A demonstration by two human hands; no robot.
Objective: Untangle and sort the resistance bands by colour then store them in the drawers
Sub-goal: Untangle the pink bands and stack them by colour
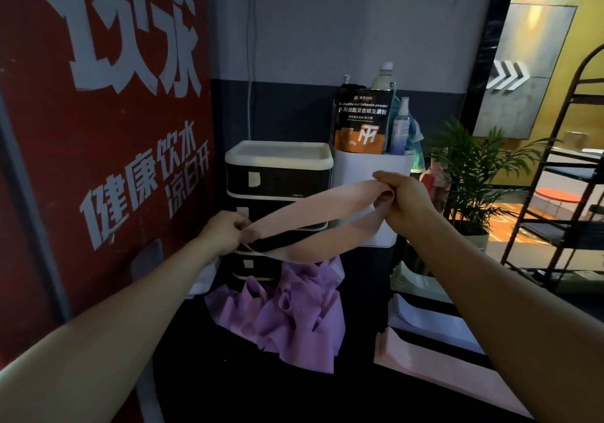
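In the head view, both hands hold one pink band [313, 216] in the air, in front of the drawers [277, 194]. The left hand [225, 231] pinches the left end of the band with curled fingers, and the right hand [403, 202] grips the right end, fingers curled round the folded loop. The band is stretched between them, and its long axis runs from lower left to upper right, because the right hand is higher. It is a loop: an upper strip and a lower strip are visible, with a gap between them through which a dark drawer front shows.

Below the band, a tangled heap of purple bands [287, 311] lies on the dark table [261, 396], just in front of the drawers. It covers the lowest drawer fronts, so I cannot tell how many drawers there are. To the right lie flat stacks of bands, a pink stack [434, 370] nearest and a paler stack [431, 321] behind it; the right forearm hides part of them.

Beside the drawers stands a white container [356, 167] with a black and orange pouch [361, 122], a spray bottle [402, 125] and another bottle [385, 76]. The fingertips of both hands are partly hidden by the band.
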